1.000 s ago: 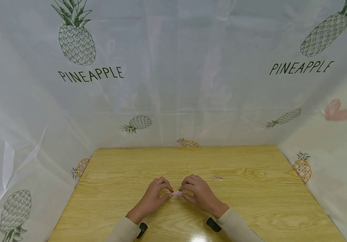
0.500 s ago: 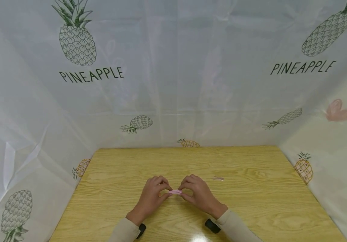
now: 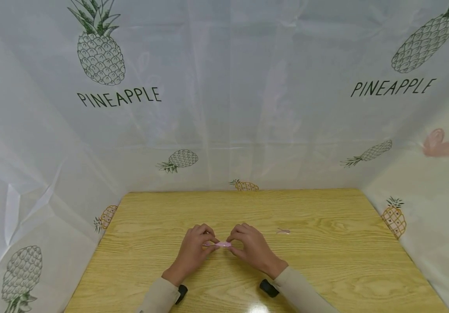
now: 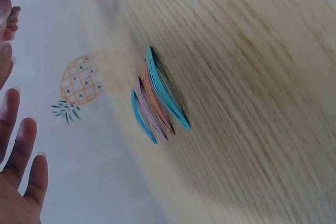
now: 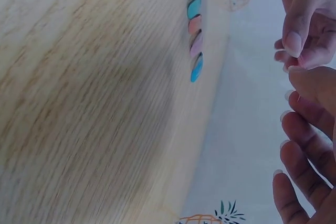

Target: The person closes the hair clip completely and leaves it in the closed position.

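A small pink strip (image 3: 223, 244) of a material I cannot make out is stretched between both hands, just above the wooden table. My left hand (image 3: 194, 251) pinches its left part between thumb and forefinger, with a bit of pink showing past the fingertips. The right end is pinched by my right hand (image 3: 254, 251). In the right wrist view only a speck of pink shows, near the thumb (image 5: 294, 43) of the left hand. The other fingers (image 4: 23, 145) of the left hand are spread in the left wrist view.
Several narrow curved pieces lie in a row on the table in both wrist views, among them a teal one (image 4: 167, 92), an orange one (image 4: 156, 98) and a blue one (image 5: 197, 67). A thin pale crossed piece (image 3: 283, 231) lies right of the hands. Pineapple-printed sheeting (image 3: 224, 108) encloses the table.
Both hands have shifted slightly left and away from the body with the pink strip. Some pink now shows within the left hand's grip, left of its fingertips.
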